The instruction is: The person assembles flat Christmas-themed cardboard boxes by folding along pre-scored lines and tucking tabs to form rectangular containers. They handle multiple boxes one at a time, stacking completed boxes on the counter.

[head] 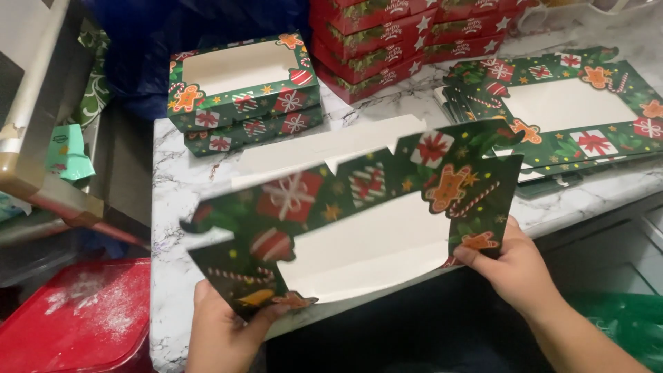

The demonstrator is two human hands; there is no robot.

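**Flat box blank held at both ends above the surface**

While held up at an angle over the marble surface (173,207), flat green box blank (359,221) with gift and gingerbread print, white window cut-out in the middle, white inner side showing along the top flap. Left hand (221,331) closed on the lower left corner, thumb on the printed face. Right hand (514,266) closed on the lower right end panel, thumb likewise on top. Blank slightly bowed, right end higher than left; motion blur on the left half.

Judged best handling: grip kept on the outer panels, clear of the window edge, since thin card there would crease easily. Folds pressed along scored lines only, one at a time, with corners squared before tabs go in.

Nearby: two folded green boxes (242,97) stacked at rear left, stack of red boxes (407,41) behind, pile of flat blanks (573,110) at right. Red bin lid (83,318) lower left, off the surface.
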